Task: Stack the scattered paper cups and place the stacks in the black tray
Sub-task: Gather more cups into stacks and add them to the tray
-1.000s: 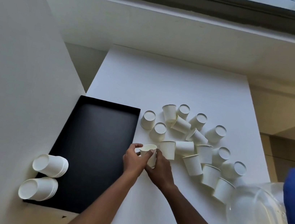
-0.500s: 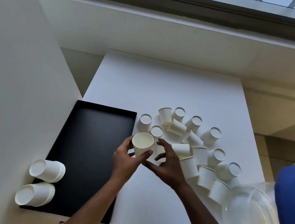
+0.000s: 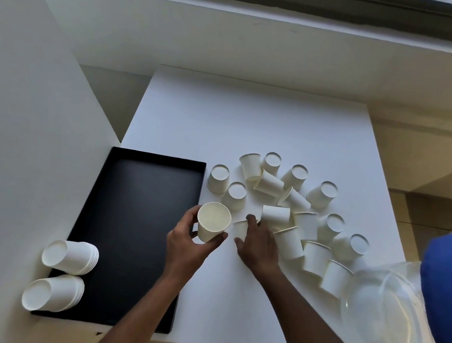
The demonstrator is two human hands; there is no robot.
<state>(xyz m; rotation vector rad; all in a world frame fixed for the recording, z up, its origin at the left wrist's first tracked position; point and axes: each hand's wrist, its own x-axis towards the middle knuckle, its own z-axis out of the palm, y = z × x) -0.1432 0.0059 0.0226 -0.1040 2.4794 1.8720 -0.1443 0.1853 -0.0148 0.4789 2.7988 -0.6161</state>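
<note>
My left hand (image 3: 190, 243) grips a white paper cup (image 3: 212, 221), mouth up, just right of the black tray (image 3: 142, 177). My right hand (image 3: 257, 241) lies over a small cup (image 3: 240, 228) on the white table, fingers curled around it. Several scattered paper cups (image 3: 289, 209) lie upside down or on their sides beyond and right of my right hand. Two stacks of cups (image 3: 70, 256) (image 3: 52, 292) lie on their sides at the tray's near left corner.
The white table (image 3: 240, 121) drops off at its right and near edges. A clear plastic bag (image 3: 390, 316) lies at the near right beside a blue sleeve (image 3: 450, 304). A white wall (image 3: 18, 113) stands close on the left of the tray.
My hands have separated. The left hand lifted its cup up and to the left by the tray's edge, while the right hand reached down onto another cup on the table.
</note>
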